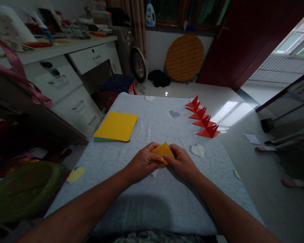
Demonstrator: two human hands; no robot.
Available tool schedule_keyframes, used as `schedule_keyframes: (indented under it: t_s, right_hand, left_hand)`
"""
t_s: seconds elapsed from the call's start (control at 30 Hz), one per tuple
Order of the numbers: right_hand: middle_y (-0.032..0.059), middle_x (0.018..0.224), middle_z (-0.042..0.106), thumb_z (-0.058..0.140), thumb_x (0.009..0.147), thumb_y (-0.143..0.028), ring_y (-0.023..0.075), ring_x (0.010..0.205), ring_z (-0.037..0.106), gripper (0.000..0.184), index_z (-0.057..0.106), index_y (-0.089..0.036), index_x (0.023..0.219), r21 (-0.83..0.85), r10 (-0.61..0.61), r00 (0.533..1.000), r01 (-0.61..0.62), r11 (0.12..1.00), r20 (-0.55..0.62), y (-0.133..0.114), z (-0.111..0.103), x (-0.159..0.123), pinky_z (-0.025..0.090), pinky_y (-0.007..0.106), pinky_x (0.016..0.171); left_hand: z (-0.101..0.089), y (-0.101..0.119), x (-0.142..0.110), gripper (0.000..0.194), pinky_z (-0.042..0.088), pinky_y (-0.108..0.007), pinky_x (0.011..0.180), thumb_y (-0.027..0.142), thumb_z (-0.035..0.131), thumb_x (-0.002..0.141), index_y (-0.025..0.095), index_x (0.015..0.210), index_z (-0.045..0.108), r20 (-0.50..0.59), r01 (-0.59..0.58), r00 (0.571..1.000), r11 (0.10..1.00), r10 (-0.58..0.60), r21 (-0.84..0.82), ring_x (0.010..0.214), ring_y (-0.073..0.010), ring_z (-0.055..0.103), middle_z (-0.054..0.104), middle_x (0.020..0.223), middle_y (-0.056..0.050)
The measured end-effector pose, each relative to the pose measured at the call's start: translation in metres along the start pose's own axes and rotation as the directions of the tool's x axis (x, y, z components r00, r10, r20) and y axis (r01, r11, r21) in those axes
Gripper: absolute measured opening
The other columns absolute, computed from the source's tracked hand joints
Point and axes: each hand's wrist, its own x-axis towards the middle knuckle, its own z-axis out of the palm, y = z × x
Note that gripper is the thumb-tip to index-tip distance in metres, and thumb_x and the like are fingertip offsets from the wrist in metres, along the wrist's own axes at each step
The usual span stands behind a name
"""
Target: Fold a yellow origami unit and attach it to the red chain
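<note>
A small folded piece of yellow origami paper (166, 149) is held between both hands above the cloth-covered table. My left hand (145, 161) is closed on its left side, with fingers curled behind it. My right hand (183, 162) pinches its right side, the thumb pressing on the front near the middle. Parts of the paper are hidden behind the fingers. To the left and farther off lies a stack of square coloured paper (116, 126), yellow on top with blue and green edges below. Several red folded paper figures (208, 131) stand in a row at the far right.
The table wears a pale blue cloth (157, 125) with heart patterns. A white desk (71, 101) with drawers stands at left, beside a dark stool (119, 82). Behind are a washing machine with its door (138, 64) open and a round wooden board (184, 57). A green basket (25, 189) sits lower left.
</note>
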Motion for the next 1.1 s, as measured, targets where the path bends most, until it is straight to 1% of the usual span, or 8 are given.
schedule_keyframes:
  t_s: [0.17,0.3,0.47,0.57,0.77,0.93,1.03,1.1]
  right_hand:
    - [-0.0017,0.073,0.057,0.063,0.079,-0.028,0.014,0.066,0.051,0.009,0.06,-0.02,0.083,-0.06,-0.011,1.0,0.011,0.998,0.0,-0.001,0.0004,-0.0006,0.041,0.025,0.059]
    - [-0.0019,0.074,0.059,0.067,0.077,-0.028,0.0142,0.066,0.052,0.012,0.06,-0.021,0.084,-0.05,-0.013,1.0,0.013,0.999,-0.005,-0.0006,0.0008,-0.0006,0.04,0.025,0.059]
    - [-0.0003,0.073,0.06,0.063,0.08,-0.032,0.0144,0.065,0.052,0.012,0.061,-0.02,0.081,-0.002,0.002,1.0,-0.001,1.0,0.022,-0.0006,-0.0007,-0.0004,0.042,0.027,0.06]
    - [-0.0003,0.069,0.058,0.059,0.084,-0.037,0.0136,0.061,0.051,0.018,0.06,-0.02,0.078,0.041,0.01,0.999,-0.011,0.999,0.032,-0.0012,-0.0021,0.0001,0.041,0.027,0.057]
    - [-0.0027,0.065,0.053,0.062,0.08,-0.038,0.0119,0.059,0.046,0.018,0.058,-0.02,0.077,0.056,-0.001,0.999,0.003,0.998,-0.036,-0.0038,-0.002,0.001,0.037,0.025,0.055]
    - [-0.004,0.06,0.045,0.054,0.088,-0.042,0.0111,0.055,0.04,0.029,0.054,-0.021,0.069,0.044,-0.028,0.998,0.031,0.999,-0.063,-0.0079,-0.0008,0.0009,0.032,0.025,0.051]
    - [-0.0035,0.064,0.047,0.05,0.091,-0.044,0.0117,0.058,0.043,0.03,0.056,-0.02,0.075,0.073,-0.049,0.997,0.052,0.996,-0.055,-0.0071,-0.0014,0.0011,0.035,0.025,0.054]
    - [-0.0024,0.073,0.054,0.057,0.088,-0.043,0.0129,0.065,0.05,0.022,0.058,-0.021,0.089,0.126,-0.043,0.999,0.046,0.991,-0.024,-0.005,-0.001,0.0013,0.04,0.025,0.06]
  left_hand:
    - [-0.0022,0.0041,-0.0006,0.016,0.049,-0.033,0.096,0.02,0.062,0.087,0.023,0.092,0.077,-0.013,0.01,1.0,0.999,-0.01,0.034,0.105,-0.0185,0.057,0.055,0.115,-0.004]
    - [-0.0022,0.0078,0.0003,0.013,0.051,-0.032,0.09,0.024,0.063,0.088,0.021,0.089,0.076,-0.018,-0.005,1.0,1.0,0.006,0.018,0.101,-0.0181,0.058,0.057,0.111,-0.005]
    - [-0.0035,0.0085,0.0014,0.011,0.049,-0.029,0.082,0.022,0.062,0.088,0.02,0.085,0.073,-0.001,-0.013,1.0,0.999,0.013,0.03,0.09,-0.0151,0.059,0.057,0.097,-0.002]
    - [-0.0044,0.0081,0.0018,0.011,0.047,-0.027,0.078,0.02,0.061,0.087,0.019,0.083,0.071,0.04,-0.017,0.999,0.998,0.015,0.057,0.084,-0.0145,0.058,0.056,0.087,-0.001]
    - [-0.0041,0.0092,0.0033,0.012,0.044,-0.025,0.072,0.021,0.061,0.087,0.018,0.077,0.068,0.103,-0.039,0.994,0.994,0.028,0.101,0.078,-0.0137,0.056,0.055,0.08,0.0]
    - [-0.0023,0.0103,0.0037,0.012,0.043,-0.025,0.069,0.022,0.062,0.084,0.017,0.074,0.064,0.062,0.027,0.997,0.992,-0.035,0.124,0.075,-0.0144,0.057,0.057,0.075,0.001]
    - [-0.0011,0.0101,0.0033,0.007,0.046,-0.025,0.07,0.021,0.063,0.082,0.019,0.088,0.064,-0.026,0.121,0.992,0.99,-0.119,0.07,0.076,-0.0152,0.06,0.062,0.081,0.001]
    - [0.0,0.0095,0.0029,0.03,0.047,-0.026,0.071,0.021,0.065,0.08,0.022,0.11,0.06,-0.103,0.174,0.98,0.985,-0.171,0.02,0.077,-0.0154,0.062,0.064,0.086,0.002]
